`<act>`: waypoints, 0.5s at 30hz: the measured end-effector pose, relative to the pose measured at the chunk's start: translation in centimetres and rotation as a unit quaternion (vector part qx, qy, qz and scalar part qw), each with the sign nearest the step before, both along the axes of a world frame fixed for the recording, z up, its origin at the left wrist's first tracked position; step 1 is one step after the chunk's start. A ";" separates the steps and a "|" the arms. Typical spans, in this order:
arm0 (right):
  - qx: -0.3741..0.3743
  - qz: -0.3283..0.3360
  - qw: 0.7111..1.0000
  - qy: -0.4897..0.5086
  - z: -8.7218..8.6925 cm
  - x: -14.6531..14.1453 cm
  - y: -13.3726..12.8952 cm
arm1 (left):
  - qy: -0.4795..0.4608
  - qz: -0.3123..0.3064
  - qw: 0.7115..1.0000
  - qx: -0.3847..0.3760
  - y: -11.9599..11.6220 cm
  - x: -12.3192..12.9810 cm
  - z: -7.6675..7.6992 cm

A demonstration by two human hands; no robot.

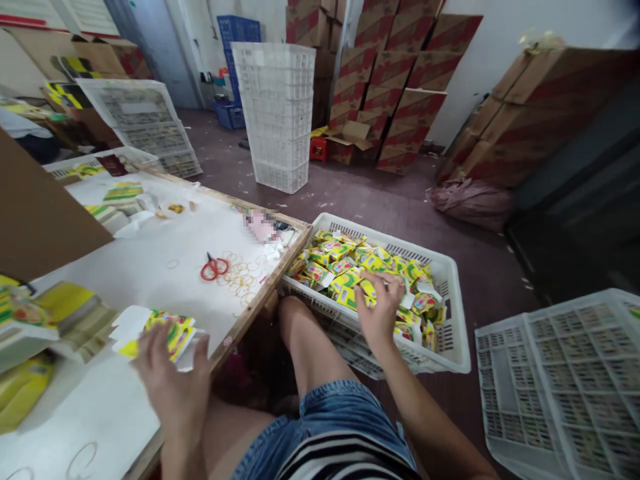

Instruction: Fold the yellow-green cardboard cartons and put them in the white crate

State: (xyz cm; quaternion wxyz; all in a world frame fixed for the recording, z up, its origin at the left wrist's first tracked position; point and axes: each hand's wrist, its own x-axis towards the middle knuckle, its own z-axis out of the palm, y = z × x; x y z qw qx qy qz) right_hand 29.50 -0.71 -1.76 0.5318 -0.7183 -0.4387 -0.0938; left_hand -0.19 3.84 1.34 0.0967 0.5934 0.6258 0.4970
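Note:
On the white table lies a small yellow carton [181, 335] with green and red print and its white end flaps standing out. My left hand [175, 380] is right at it, fingers and thumb spread apart; the fingers cover part of the carton, and whether they touch it I cannot tell. Over on the right, my right hand [381, 308] is above a white plastic crate [457, 320] full of small yellow cartons [345, 283]. Its fingers are curved, thumb apart from them, and nothing shows between them.
Red-handled scissors [215, 268] lie beside scattered rubber bands [243, 280]. Flat carton stacks [75, 320] and a brown cardboard panel [45, 207] occupy the table's left. Tall white crates [275, 113], another crate [565, 373] and stacked brown boxes [390, 80] stand on the floor.

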 end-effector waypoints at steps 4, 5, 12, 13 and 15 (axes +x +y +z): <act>-0.018 0.161 0.984 0.069 -0.7 -4.3 1.3 | 0.088 0.021 0.990 -0.105 1.4 -2.9 -1.5; -0.022 0.203 0.975 0.087 -0.7 -6.0 1.9 | 0.100 0.007 0.989 -0.108 1.5 -3.2 -1.9; -0.128 0.387 0.912 0.043 0.3 -18.7 8.9 | 0.039 0.049 0.988 -0.144 1.1 -3.3 -2.2; -0.156 0.401 0.902 0.019 0.3 -20.4 9.9 | 0.026 0.047 0.988 -0.144 1.1 -3.4 -2.2; -0.216 0.423 0.880 -0.019 0.4 -23.3 11.2 | -0.030 0.027 0.993 -0.113 1.1 -3.8 -2.4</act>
